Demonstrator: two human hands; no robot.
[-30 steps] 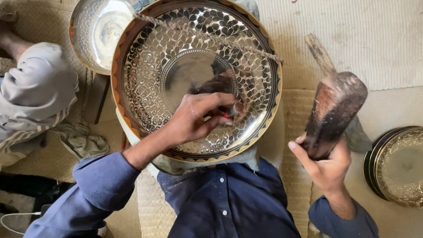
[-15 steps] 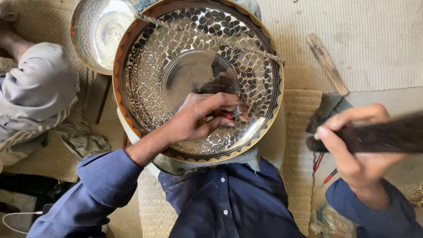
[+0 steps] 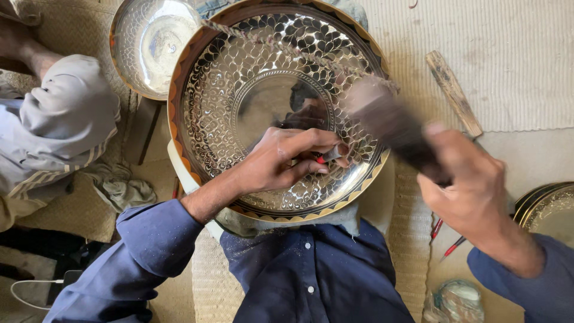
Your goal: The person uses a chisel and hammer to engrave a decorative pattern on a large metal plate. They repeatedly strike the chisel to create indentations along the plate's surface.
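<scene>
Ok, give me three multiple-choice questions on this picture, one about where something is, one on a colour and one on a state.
1. Where does the wooden stick lie?
A. on the mat, right of the big tray
B. inside the big tray
C. in the left hand

2. What colour are the person's sleeves?
A. white
B. dark blue
C. red

3. What is the left hand doing?
A. lying open on the mat
B. pinching a small tool against the big tray
C. gripping the tray's rim

Answers: 1 A, it rests on bare mat; 2 B, both arms show it; 3 B, fingers close on the tool.
</scene>
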